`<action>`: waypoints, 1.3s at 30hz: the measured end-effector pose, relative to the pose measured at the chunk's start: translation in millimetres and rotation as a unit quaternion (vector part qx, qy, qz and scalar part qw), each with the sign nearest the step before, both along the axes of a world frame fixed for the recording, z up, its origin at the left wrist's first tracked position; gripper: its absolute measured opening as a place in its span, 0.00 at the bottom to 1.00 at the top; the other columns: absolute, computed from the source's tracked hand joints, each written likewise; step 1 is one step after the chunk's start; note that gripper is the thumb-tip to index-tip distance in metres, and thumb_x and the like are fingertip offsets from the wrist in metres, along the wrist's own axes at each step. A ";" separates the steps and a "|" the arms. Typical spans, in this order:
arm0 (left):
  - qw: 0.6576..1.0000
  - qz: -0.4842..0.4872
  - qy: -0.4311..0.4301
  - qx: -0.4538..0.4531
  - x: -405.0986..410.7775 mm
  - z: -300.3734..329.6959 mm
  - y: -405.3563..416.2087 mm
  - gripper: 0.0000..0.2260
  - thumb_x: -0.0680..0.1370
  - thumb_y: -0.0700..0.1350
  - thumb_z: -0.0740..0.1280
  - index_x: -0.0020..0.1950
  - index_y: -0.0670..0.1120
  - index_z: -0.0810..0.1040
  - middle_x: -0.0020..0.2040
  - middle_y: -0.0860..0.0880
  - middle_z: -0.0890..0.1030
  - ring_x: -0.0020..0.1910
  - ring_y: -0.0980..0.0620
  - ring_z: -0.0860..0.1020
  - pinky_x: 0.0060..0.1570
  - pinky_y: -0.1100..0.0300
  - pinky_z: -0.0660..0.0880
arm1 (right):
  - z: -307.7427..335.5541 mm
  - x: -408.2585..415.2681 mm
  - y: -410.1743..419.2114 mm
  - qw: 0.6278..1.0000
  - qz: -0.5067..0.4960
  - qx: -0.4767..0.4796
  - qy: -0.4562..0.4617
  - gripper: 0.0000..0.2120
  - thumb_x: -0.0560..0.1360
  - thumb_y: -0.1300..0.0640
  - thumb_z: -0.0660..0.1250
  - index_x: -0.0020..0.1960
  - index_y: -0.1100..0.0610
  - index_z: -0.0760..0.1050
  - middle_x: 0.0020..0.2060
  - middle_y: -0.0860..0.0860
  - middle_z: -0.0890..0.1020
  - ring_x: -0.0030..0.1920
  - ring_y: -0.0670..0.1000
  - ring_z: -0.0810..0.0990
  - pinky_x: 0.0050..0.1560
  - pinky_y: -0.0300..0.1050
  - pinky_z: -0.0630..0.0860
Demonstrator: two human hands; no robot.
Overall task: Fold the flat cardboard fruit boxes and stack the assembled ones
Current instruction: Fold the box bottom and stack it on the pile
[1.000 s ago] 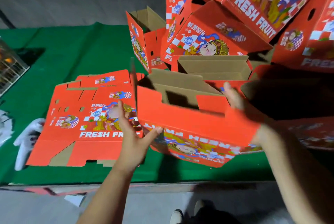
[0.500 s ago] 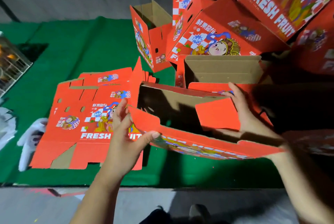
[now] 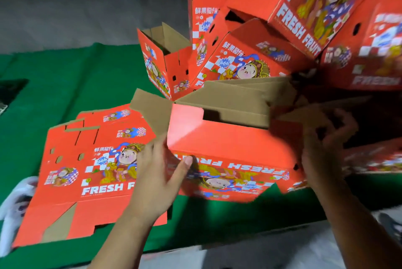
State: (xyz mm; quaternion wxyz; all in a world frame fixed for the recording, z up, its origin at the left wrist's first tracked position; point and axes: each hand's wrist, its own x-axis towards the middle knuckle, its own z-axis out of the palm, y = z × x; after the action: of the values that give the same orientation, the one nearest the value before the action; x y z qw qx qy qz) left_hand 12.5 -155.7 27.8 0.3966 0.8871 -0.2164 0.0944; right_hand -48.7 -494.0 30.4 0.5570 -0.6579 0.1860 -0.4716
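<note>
I hold a half-formed red fruit box (image 3: 230, 144) above the green table, its brown inside open toward the top. My left hand (image 3: 156, 177) grips its left corner, thumb on the printed front. At the box's right end, my right hand (image 3: 324, 149) curls its fingers over a brown flap. A pile of flat red box blanks (image 3: 91, 160) lies on the table to the left, partly under my left hand. Assembled red boxes (image 3: 282, 29) are heaped at the back right, and one open box (image 3: 165, 62) stands upright beside them.
A green cloth (image 3: 65, 86) covers the table; its front edge (image 3: 195, 244) runs just before me. White gloves or cloth (image 3: 13, 201) lie at the left edge. Grey floor lies behind the table, and a shoe (image 3: 389, 223) shows at lower right.
The box has been turned from lying open and tilted to standing with its red side panel facing me. My right hand moved from an inner flap to the right end.
</note>
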 end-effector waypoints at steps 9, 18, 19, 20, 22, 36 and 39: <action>0.984 0.121 -0.007 -0.131 13.6 11.8 -18.6 0.08 0.81 0.59 0.67 0.47 0.56 0.79 0.42 0.51 0.73 0.45 0.58 0.73 0.46 0.56 0.69 | -22.9 -16.7 27.0 0.962 0.087 0.107 0.234 0.08 0.79 0.44 0.61 0.49 0.43 0.79 0.48 0.45 0.79 0.48 0.47 0.77 0.48 0.43 0.75; 0.986 0.095 0.034 -0.129 5.4 8.1 -16.7 0.42 0.74 0.52 0.73 0.82 0.61 0.54 0.73 0.49 0.73 0.70 0.49 0.75 0.70 0.49 0.71 | -4.8 -5.2 9.5 0.926 0.200 -0.216 0.235 0.40 0.79 0.57 0.68 0.84 0.48 0.51 0.82 0.42 0.55 0.82 0.43 0.51 0.80 0.43 0.50; 0.985 0.079 0.051 -0.142 8.3 9.1 -14.7 0.48 0.73 0.50 0.73 0.82 0.65 0.45 0.77 0.47 0.69 0.73 0.46 0.73 0.72 0.44 0.70 | -2.7 -4.8 9.6 0.918 0.198 -0.244 0.242 0.44 0.78 0.60 0.68 0.84 0.46 0.45 0.83 0.41 0.49 0.82 0.43 0.46 0.81 0.45 0.48; 0.987 0.059 0.052 -0.142 11.5 9.9 -13.7 0.50 0.73 0.48 0.72 0.81 0.67 0.39 0.79 0.46 0.65 0.75 0.44 0.70 0.74 0.42 0.67 | 0.9 -3.8 11.0 0.910 0.191 -0.269 0.251 0.47 0.78 0.63 0.68 0.84 0.44 0.41 0.83 0.42 0.45 0.82 0.44 0.44 0.81 0.48 0.48; 0.995 0.022 0.021 -0.093 15.0 10.8 -14.2 0.51 0.74 0.47 0.70 0.81 0.63 0.34 0.80 0.49 0.59 0.75 0.43 0.66 0.76 0.47 0.61 | 9.2 -2.2 17.5 0.893 0.178 -0.309 0.274 0.49 0.77 0.66 0.66 0.83 0.40 0.38 0.83 0.45 0.44 0.83 0.47 0.43 0.82 0.55 0.52; 0.975 -0.147 0.110 0.123 80.9 60.2 -50.1 0.29 0.77 0.70 0.55 0.76 0.60 0.64 0.71 0.51 0.70 0.73 0.51 0.68 0.75 0.47 0.64 | 4.2 4.8 21.7 0.852 0.258 -0.366 0.270 0.43 0.76 0.73 0.58 0.82 0.40 0.54 0.83 0.40 0.42 0.83 0.49 0.38 0.81 0.53 0.46; 0.967 -0.097 0.189 0.143 95.0 69.9 -60.1 0.35 0.70 0.80 0.48 0.73 0.66 0.64 0.63 0.49 0.72 0.72 0.47 0.66 0.72 0.49 0.61 | 0.8 -0.1 15.9 0.866 0.262 -0.361 0.227 0.33 0.78 0.67 0.57 0.81 0.49 0.63 0.84 0.44 0.49 0.83 0.50 0.46 0.81 0.47 0.49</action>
State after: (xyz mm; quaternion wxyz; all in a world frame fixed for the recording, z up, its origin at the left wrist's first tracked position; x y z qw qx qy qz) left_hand 107.4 -215.8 97.7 0.3063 0.9112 -0.2338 -0.1459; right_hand -48.8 -478.1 31.2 0.3258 -0.9265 -0.0551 -0.1800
